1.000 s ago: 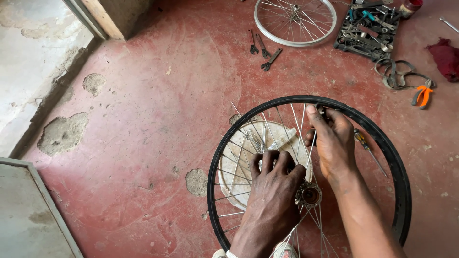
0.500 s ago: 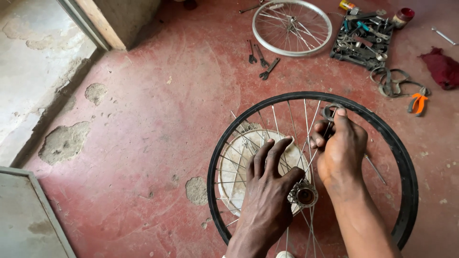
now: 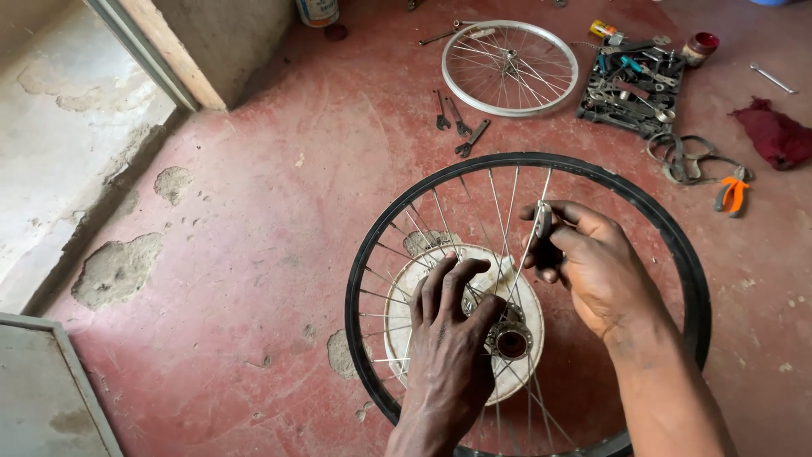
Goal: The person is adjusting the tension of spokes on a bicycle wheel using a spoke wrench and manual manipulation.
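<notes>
Left hand fingers spread, pressing spokes by hub; right hand pinched on a small dark tool at a spoke running 7 to 1 o'clock. Black-tyred wheel flat on red floor. Bare silver rim and tool tray at 12 o'clock

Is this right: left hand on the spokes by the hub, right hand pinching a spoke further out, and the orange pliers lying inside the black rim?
Not quite. The head view shows the orange pliers outside the black rim, on the red floor to its upper right. The rest holds: left hand on the spokes by the hub, right hand pinching a spoke further out.
</notes>
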